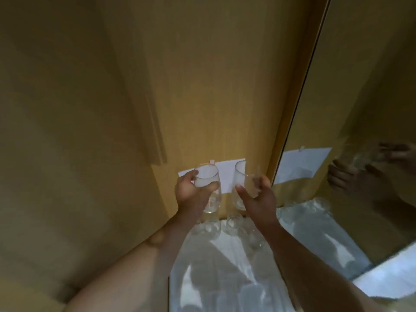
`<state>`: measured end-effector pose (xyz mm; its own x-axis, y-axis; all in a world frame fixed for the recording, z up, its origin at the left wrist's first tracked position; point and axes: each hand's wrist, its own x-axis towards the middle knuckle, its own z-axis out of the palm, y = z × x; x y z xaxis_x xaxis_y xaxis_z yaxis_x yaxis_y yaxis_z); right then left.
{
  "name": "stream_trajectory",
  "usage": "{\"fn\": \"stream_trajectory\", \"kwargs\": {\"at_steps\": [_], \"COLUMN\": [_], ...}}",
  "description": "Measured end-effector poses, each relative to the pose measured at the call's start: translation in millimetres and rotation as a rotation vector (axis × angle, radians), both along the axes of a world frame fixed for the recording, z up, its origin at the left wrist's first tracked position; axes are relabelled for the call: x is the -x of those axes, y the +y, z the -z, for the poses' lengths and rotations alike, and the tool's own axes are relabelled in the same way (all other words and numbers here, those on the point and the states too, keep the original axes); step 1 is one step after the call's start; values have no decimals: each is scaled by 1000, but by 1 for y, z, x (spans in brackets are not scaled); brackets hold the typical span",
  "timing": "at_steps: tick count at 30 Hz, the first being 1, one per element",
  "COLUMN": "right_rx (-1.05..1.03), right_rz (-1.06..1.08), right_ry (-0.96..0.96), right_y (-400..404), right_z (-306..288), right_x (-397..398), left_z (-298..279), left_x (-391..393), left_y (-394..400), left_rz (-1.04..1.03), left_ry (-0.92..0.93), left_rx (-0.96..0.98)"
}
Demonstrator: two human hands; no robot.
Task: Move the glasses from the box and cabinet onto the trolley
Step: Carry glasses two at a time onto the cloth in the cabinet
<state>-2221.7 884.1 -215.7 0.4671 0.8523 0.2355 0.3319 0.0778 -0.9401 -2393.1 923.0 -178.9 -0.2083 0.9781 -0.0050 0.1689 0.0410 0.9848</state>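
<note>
2 bare forearms, no sleeves, left grip [190,191], right grip [258,197]

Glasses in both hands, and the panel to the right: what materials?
Left-hand glass and right-hand glass: clear, smooth, apparently glass; the white paper behind shows through them. Right panel: looks like a mirror, glossy, since it reflects the hands and paper. Plastic cannot be ruled out for the glasses.

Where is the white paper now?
In the head view, the paper hangs on the yellow wall, centre-right, just behind the two held glasses, left of the mirror.
</note>
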Motion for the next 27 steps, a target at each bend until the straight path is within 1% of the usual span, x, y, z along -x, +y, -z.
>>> {"fn": "stream_trajectory", "kwargs": {"at_steps": [2, 6, 8, 10, 13, 16, 20, 27], "right_rx": [-97, -122, -180, -232, -273, -304, -310, -340], "right_rz": [-15, -9, -28, -65, -77, -61, -72, -88], "right_ry": [20, 68, 81, 110, 123, 134, 242, 185], "right_y": [-1, -7, -14, -26, -44, -64, -95, -155], "right_z": [-31, -87, -113, -137, -165, -184, -191, -192], "right_x": [6, 13, 12, 12, 11, 9, 7, -2], "left_z": [-31, -92, -116, -137, -161, -175, -177, -167], "left_x": [2, 4, 5, 5, 7, 9, 7, -14], "left_y": [-3, -17, -29, -42, -61, -78, -99, -137], "left_rz": [23, 59, 88, 117, 148, 174, 266, 378], "left_ry": [-37, -115, -162, -206, -267, -286, -382, -405], "left_rx": [-62, -252, -326, -378, -402, -402, -351, -298]}}
